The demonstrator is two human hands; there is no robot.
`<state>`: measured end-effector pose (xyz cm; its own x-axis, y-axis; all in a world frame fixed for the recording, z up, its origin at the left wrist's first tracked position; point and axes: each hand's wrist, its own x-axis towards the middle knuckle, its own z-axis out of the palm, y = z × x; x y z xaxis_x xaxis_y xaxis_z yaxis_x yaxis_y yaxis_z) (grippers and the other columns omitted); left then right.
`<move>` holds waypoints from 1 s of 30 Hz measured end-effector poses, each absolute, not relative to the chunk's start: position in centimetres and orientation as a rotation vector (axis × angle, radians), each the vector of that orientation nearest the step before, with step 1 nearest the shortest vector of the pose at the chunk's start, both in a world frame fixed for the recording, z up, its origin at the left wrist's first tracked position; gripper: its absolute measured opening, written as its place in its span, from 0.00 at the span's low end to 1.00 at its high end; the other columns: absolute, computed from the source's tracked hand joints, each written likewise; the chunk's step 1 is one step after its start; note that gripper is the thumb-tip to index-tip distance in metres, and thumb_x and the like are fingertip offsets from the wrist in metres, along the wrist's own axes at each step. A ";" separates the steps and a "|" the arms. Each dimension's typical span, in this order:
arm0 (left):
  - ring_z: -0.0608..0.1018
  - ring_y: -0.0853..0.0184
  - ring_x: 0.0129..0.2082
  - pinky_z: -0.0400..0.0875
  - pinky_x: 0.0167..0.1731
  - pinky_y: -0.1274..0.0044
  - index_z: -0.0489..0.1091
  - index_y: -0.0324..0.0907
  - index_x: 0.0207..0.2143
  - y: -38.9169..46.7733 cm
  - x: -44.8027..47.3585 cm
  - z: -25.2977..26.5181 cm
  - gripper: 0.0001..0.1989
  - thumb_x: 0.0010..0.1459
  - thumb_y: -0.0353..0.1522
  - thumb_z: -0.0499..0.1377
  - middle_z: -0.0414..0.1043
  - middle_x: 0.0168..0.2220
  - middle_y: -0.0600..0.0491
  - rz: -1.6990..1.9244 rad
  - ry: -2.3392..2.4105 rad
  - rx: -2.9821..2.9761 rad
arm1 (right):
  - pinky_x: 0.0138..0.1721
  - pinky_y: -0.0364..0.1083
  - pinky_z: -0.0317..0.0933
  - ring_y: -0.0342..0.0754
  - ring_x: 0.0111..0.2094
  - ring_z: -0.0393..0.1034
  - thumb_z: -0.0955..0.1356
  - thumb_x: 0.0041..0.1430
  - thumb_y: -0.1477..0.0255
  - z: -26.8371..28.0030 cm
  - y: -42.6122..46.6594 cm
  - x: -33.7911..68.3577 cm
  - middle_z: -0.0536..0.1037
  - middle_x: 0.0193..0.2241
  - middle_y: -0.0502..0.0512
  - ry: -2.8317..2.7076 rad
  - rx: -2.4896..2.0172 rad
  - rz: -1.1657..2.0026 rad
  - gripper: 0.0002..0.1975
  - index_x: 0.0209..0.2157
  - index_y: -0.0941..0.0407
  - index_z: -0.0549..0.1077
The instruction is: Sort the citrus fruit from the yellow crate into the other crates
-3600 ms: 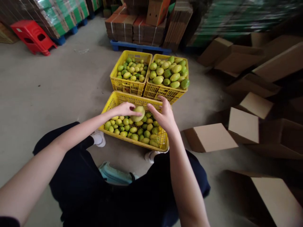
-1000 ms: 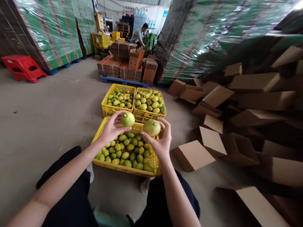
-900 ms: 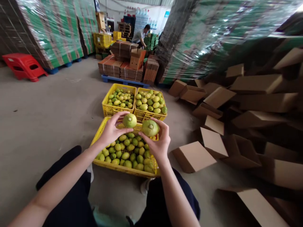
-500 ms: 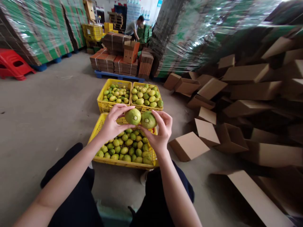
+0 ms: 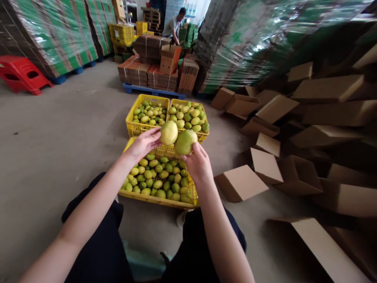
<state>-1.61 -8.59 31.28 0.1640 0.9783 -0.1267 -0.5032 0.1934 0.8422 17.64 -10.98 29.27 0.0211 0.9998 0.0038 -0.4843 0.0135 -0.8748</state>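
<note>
My left hand [image 5: 144, 144] grips a pale yellow-green lemon [image 5: 169, 133] with its fingertips. Beside it, my right hand [image 5: 199, 162] is closed on a greener lemon [image 5: 185, 142], slightly lower and nearer to me. The two lemons are side by side and seem to touch. Both are held above a yellow crate [image 5: 159, 200] with many green and yellow lemons [image 5: 157, 184] in it. Just beyond stand a left yellow crate [image 5: 141, 129] and a right yellow crate [image 5: 203, 136], also filled with lemons.
Loose cardboard boxes [image 5: 241, 182] lie heaped on the right. Flattened cartons [image 5: 161, 78] are stacked on a blue pallet [image 5: 153, 91], and a person [image 5: 173, 27] bends behind them. A red stool [image 5: 25, 74] stands at left. Wrapped pallet stacks [image 5: 59, 35] rise at both sides.
Both lemons have turned in my fingers, so their stem ends no longer face me. The left lemon has moved up relative to the right one. The view has shifted slightly.
</note>
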 end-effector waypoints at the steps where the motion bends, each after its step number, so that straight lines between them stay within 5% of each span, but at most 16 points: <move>1: 0.82 0.65 0.43 0.75 0.41 0.77 0.75 0.43 0.54 -8.6 -1.5 31.4 0.19 0.60 0.27 0.61 0.80 0.46 0.48 1.218 0.825 0.728 | 0.40 0.50 0.75 0.53 0.44 0.79 0.78 0.45 0.54 29.1 -10.9 17.6 0.83 0.39 0.53 -0.792 -0.833 1.411 0.21 0.38 0.51 0.77; 6: 0.82 0.65 0.37 0.75 0.33 0.79 0.75 0.43 0.54 -9.3 -0.3 31.3 0.16 0.65 0.31 0.56 0.81 0.44 0.50 1.229 0.938 0.646 | 0.41 0.54 0.77 0.54 0.46 0.79 0.75 0.50 0.55 28.7 -10.7 17.0 0.83 0.45 0.52 -0.705 -0.910 1.363 0.20 0.42 0.51 0.76; 11: 0.80 0.70 0.29 0.73 0.28 0.82 0.75 0.43 0.45 -10.5 1.1 30.8 0.14 0.56 0.33 0.69 0.79 0.37 0.53 1.214 1.020 0.717 | 0.38 0.54 0.78 0.58 0.45 0.80 0.73 0.51 0.50 28.7 -11.1 15.9 0.83 0.40 0.55 -0.738 -0.951 1.514 0.22 0.40 0.52 0.75; 15: 0.72 0.74 0.18 0.61 0.16 0.83 0.74 0.41 0.35 -10.6 1.2 30.5 0.10 0.56 0.35 0.70 0.73 0.23 0.56 1.196 1.101 0.705 | 0.29 0.50 0.76 0.54 0.34 0.79 0.77 0.44 0.56 28.8 -11.6 15.0 0.82 0.33 0.51 -0.815 -1.018 1.594 0.22 0.38 0.51 0.73; 19: 0.65 0.74 0.11 0.48 0.11 0.81 0.76 0.38 0.37 -9.9 0.7 30.0 0.15 0.65 0.41 0.61 0.67 0.15 0.56 1.167 1.059 0.674 | 0.22 0.47 0.68 0.56 0.33 0.79 0.72 0.49 0.49 28.9 -11.5 14.6 0.81 0.29 0.54 -0.740 -1.075 1.633 0.23 0.35 0.53 0.74; 26: 0.69 0.70 0.10 0.55 0.09 0.80 0.75 0.38 0.44 -9.6 0.7 29.9 0.16 0.69 0.36 0.49 0.69 0.15 0.56 1.105 1.085 0.546 | 0.15 0.44 0.58 0.47 0.20 0.69 0.71 0.52 0.48 28.2 -10.3 14.8 0.78 0.24 0.51 -0.650 -1.048 1.652 0.22 0.35 0.53 0.74; 30: 0.72 0.68 0.12 0.60 0.11 0.80 0.74 0.38 0.47 -9.5 0.9 30.2 0.17 0.68 0.37 0.50 0.73 0.20 0.54 1.081 1.014 0.449 | 0.25 0.50 0.72 0.51 0.27 0.76 0.72 0.55 0.53 27.6 -9.9 15.2 0.81 0.30 0.52 -0.558 -0.969 1.742 0.18 0.38 0.52 0.73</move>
<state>0.85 -9.51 30.20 0.1042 0.8837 -0.4563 -0.5121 0.4410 0.7371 15.23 -9.91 27.59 -0.1552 0.9254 -0.3458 -0.5523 -0.3715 -0.7463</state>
